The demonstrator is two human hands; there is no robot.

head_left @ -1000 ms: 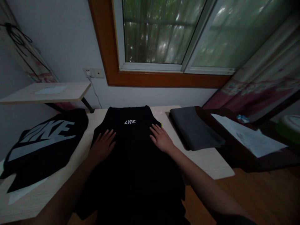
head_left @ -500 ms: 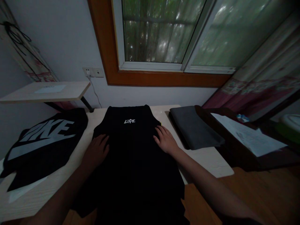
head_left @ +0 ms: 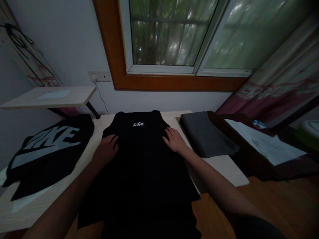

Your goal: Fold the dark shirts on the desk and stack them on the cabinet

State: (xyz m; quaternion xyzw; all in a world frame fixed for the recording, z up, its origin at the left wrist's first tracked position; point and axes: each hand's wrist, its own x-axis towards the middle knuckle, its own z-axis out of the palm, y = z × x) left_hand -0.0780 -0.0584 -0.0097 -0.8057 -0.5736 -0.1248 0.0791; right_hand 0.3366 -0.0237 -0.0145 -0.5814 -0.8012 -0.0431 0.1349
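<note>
A black sleeveless top [head_left: 142, 159] lies spread face up on the pale table, with small white lettering near its neck end, which points at the window. My left hand [head_left: 106, 149] rests on its left side just below the armhole, fingers apart and lying on the cloth. On the opposite side my right hand [head_left: 175, 141] lies palm down at the other armhole, its fingers also spread. The top's lower end hangs past the near table edge, where its outline merges with dark cloth beneath.
A black garment with large grey NIKE lettering [head_left: 50, 149] lies on the left, below a raised shelf [head_left: 82, 94]. Folded grey cloth [head_left: 208, 136] sits at the table's right. Papers [head_left: 264, 142] lie on dark furniture farther right. A plugged cable [head_left: 101, 94] runs down the wall.
Both hands have slid slightly toward the window along the top's sides, the left one also a little rightward. The cloth's upper edges and hanging lower corners have shifted a little.
</note>
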